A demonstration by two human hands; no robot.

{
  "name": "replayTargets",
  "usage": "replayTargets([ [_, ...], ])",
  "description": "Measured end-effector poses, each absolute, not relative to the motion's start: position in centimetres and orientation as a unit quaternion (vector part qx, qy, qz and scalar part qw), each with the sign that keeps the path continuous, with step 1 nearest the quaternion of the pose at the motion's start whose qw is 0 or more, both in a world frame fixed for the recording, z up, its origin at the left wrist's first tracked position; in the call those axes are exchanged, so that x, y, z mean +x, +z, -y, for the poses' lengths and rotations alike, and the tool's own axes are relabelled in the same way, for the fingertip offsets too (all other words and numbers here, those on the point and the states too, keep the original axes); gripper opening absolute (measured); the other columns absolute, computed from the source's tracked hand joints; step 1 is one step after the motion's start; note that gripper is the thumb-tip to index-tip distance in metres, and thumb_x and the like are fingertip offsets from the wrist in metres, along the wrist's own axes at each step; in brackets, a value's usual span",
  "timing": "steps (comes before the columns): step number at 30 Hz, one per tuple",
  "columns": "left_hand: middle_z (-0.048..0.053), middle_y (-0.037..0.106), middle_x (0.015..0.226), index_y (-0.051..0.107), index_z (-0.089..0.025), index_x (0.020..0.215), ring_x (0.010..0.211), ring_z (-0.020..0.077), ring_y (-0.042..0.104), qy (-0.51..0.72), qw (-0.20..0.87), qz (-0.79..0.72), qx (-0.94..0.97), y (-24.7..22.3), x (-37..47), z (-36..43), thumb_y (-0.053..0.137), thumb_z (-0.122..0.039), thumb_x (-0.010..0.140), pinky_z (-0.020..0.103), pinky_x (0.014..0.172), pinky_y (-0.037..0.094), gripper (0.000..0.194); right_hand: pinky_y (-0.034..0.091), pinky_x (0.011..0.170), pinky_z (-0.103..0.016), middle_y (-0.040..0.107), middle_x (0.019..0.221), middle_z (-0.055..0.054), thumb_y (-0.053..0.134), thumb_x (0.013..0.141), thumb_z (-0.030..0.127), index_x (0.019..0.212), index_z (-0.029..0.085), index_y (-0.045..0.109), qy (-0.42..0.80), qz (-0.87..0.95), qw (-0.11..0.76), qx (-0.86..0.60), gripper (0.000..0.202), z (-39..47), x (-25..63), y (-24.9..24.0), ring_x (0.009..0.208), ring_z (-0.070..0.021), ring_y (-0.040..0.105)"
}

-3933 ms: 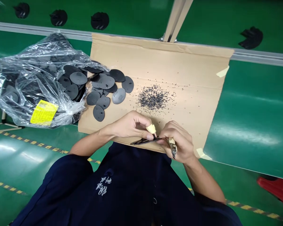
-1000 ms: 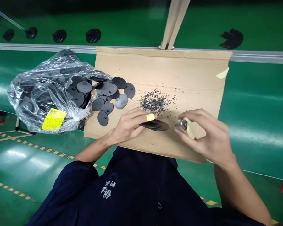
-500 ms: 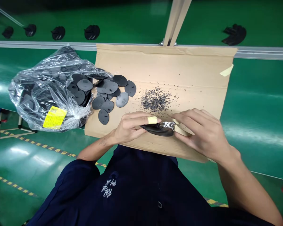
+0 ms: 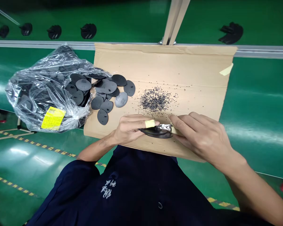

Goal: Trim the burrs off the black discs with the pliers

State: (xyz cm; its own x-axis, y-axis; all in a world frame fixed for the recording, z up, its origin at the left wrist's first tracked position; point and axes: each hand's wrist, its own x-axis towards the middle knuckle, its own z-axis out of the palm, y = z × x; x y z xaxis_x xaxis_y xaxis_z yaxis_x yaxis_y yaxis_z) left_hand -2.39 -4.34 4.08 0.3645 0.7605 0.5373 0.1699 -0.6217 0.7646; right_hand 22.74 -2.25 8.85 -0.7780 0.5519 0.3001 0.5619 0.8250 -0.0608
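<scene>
My left hand [image 4: 130,128] is closed on a black plastic part [image 4: 158,134] with a curved, disc-like lower edge, and yellow tape wraps one of its fingers. From the other side, my right hand [image 4: 198,131] grips a pair of nippers [image 4: 165,126] with pale handles, which the fingers mostly cover. The metal jaws lie against the upper side of the part, where their tips are hard to make out. Beyond the hands, a heap of small black plastic bits [image 4: 155,99] is scattered over the cardboard sheet [image 4: 191,69].
A clear plastic bag [image 4: 44,84] with a yellow label lies on the left, and several black oval discs [image 4: 121,99] spill from it onto the cardboard. Several black parts [image 4: 88,30] stand in a row behind the metal rail. A beige post [image 4: 175,22] rises at the back.
My right hand has closed further around the nippers' handles, and their jaws have moved slightly left and down along the part. My left hand keeps its hold.
</scene>
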Motion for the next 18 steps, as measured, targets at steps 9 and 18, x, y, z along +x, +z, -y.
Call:
replayTargets([
  [9,0.007,0.079,0.099,0.073,-0.018,0.119,0.084,0.0124,0.074,0.421,0.307,-0.351,0.778,5.0,-2.9,4.4,0.07,-0.02,0.093,0.021,0.077,0.061,0.026,0.046,0.059,-0.027,0.069,0.078,-0.001,0.059,0.099,0.043,0.104,0.021,0.069,0.388,0.812,0.201,-0.387,0.025,1.6,23.4,7.1,0.06,-0.0134,0.058],
  [18,0.006,0.067,0.085,0.063,-0.014,0.092,0.078,0.0163,0.063,0.27,0.522,-0.387,0.71,4.8,-2.4,2.8,0.041,-0.06,0.102,0.026,0.069,0.053,0.052,0.049,0.062,-0.026,0.07,0.08,-0.002,0.066,0.093,0.037,0.1,0.019,0.067,0.397,0.739,0.321,-0.439,0.019,2.5,20.3,5.7,0.064,-0.014,0.06],
])
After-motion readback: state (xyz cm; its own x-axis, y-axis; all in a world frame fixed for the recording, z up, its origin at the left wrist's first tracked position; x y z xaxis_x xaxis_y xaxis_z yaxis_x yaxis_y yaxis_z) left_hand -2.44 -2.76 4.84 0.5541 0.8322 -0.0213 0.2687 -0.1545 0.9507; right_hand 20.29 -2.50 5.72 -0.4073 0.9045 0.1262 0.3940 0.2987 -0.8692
